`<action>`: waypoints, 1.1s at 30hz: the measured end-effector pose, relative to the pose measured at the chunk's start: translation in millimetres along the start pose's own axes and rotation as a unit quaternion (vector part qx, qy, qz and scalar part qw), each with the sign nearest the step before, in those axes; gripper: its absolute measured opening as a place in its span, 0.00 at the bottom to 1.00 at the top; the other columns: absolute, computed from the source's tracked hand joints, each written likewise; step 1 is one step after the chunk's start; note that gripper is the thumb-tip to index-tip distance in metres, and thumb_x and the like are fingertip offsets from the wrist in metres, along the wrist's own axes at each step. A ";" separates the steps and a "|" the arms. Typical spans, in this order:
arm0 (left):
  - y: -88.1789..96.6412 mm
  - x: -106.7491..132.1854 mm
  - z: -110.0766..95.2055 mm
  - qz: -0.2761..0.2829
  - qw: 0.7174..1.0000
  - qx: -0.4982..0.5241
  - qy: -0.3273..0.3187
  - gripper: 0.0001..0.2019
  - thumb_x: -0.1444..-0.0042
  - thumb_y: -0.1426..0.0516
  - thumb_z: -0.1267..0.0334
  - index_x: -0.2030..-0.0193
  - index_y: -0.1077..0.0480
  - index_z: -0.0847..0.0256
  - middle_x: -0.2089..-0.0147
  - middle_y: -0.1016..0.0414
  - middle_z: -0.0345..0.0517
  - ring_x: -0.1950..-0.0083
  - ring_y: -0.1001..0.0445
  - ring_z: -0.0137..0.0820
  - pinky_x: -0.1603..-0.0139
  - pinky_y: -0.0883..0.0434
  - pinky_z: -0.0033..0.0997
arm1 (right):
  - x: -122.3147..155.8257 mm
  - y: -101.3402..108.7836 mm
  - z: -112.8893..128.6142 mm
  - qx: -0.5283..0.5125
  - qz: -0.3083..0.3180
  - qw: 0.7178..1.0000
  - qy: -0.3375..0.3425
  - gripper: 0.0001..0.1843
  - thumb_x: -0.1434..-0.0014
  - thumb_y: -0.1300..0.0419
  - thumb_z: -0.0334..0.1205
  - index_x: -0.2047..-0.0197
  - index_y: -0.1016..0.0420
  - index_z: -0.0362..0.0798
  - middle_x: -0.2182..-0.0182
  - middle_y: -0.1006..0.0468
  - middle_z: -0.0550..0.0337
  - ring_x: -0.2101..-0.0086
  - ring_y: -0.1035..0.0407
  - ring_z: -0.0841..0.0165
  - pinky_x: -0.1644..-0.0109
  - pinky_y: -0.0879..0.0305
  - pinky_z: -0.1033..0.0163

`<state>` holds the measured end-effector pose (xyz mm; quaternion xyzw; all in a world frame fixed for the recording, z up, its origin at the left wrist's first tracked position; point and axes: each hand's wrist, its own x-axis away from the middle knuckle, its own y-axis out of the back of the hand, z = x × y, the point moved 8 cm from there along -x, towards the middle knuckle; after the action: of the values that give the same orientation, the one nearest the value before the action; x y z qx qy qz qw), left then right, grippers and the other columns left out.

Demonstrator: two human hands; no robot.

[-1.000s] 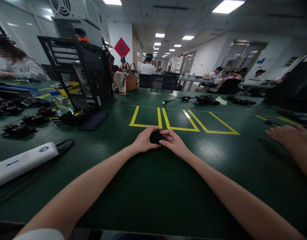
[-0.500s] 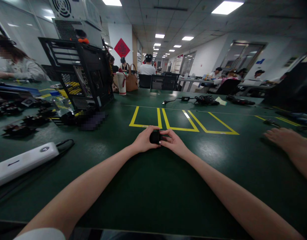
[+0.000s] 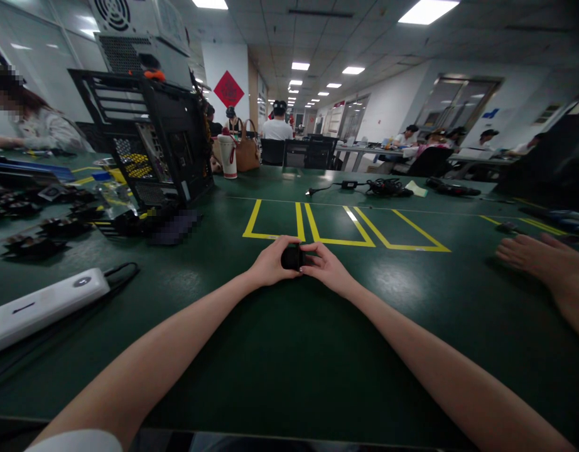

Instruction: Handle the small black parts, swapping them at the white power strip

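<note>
From where I sit, the nearest thing is the green tabletop (image 3: 289, 351), with a white box (image 3: 44, 307) lying on it, cut off at the left edge. Beyond that, between both hands, is a small black object (image 3: 291, 258). The left hand (image 3: 269, 261) curls fingers and thumb around its left side; the right hand (image 3: 328, 266) pinches at its right edge. Against a second ago, I find practically no change in either grip, so I judge the work has paused at a steady hold. Only the co-worker's hand (image 3: 537, 258), far right, has shifted slightly. The fingers cover much of the object, so I can't make out what it is or whether it touches the tabletop. Just past it lie yellow tape outlines (image 3: 273, 236); farther on, a bundled black cable (image 3: 388, 187), its details lost in shadow.
</note>
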<state>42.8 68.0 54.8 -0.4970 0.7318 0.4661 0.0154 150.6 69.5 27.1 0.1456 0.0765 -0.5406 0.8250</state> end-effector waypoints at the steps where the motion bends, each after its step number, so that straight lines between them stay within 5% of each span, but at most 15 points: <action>1: -0.1 0.0 0.1 0.002 1.000 -0.001 0.002 0.30 0.60 0.38 0.62 0.50 0.44 0.56 0.51 0.37 0.46 0.50 0.36 0.38 0.52 0.36 0.42 | 0.0 -0.2 -0.3 -0.003 0.001 1.000 -0.001 0.20 0.55 0.39 0.34 0.58 0.37 0.51 0.56 0.34 0.60 0.55 0.34 0.66 0.51 0.35 0.56; 7: -0.2 -0.5 0.3 0.008 1.000 -0.005 0.008 0.30 0.61 0.38 0.62 0.50 0.44 0.56 0.50 0.38 0.46 0.49 0.36 0.39 0.51 0.36 0.43 | -2.6 6.7 0.5 0.027 -0.036 0.999 0.013 0.14 0.55 0.39 0.37 0.62 0.34 0.49 0.61 0.30 0.60 0.58 0.32 0.67 0.50 0.36 0.54; 15: 0.3 -0.4 0.0 0.005 1.000 0.005 0.009 0.30 0.61 0.38 0.63 0.50 0.44 0.56 0.50 0.37 0.46 0.49 0.36 0.39 0.51 0.36 0.41 | -1.5 4.7 -3.4 0.015 -0.015 1.000 0.001 0.20 0.56 0.38 0.35 0.58 0.35 0.50 0.56 0.32 0.59 0.53 0.35 0.66 0.45 0.41 0.54; 24: 1.8 -0.3 -1.6 0.007 1.000 0.007 0.010 0.29 0.61 0.38 0.63 0.50 0.43 0.56 0.50 0.37 0.46 0.49 0.36 0.39 0.52 0.36 0.42 | -2.6 7.3 -2.9 0.032 -0.051 0.998 0.001 0.15 0.54 0.39 0.39 0.62 0.35 0.49 0.59 0.31 0.59 0.59 0.31 0.66 0.53 0.34 0.55; 29: 0.6 -0.5 -1.0 0.009 1.000 0.014 0.009 0.30 0.61 0.38 0.64 0.50 0.44 0.55 0.50 0.37 0.46 0.49 0.36 0.38 0.51 0.37 0.42 | -2.5 5.7 -2.3 0.055 -0.032 0.998 -0.006 0.20 0.53 0.40 0.37 0.54 0.36 0.51 0.55 0.32 0.57 0.54 0.34 0.65 0.48 0.38 0.53; 33: 0.4 -0.8 0.0 0.005 1.000 0.016 0.015 0.30 0.61 0.38 0.65 0.50 0.44 0.55 0.50 0.37 0.46 0.49 0.36 0.39 0.51 0.37 0.43 | -0.6 3.9 1.9 0.040 -0.028 0.999 0.021 0.19 0.55 0.38 0.35 0.58 0.35 0.51 0.55 0.33 0.59 0.52 0.36 0.65 0.47 0.38 0.55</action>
<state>42.8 68.6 55.5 -0.5000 0.7417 0.4470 0.0100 153.8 70.9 29.7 0.1877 0.0763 -0.5628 0.8013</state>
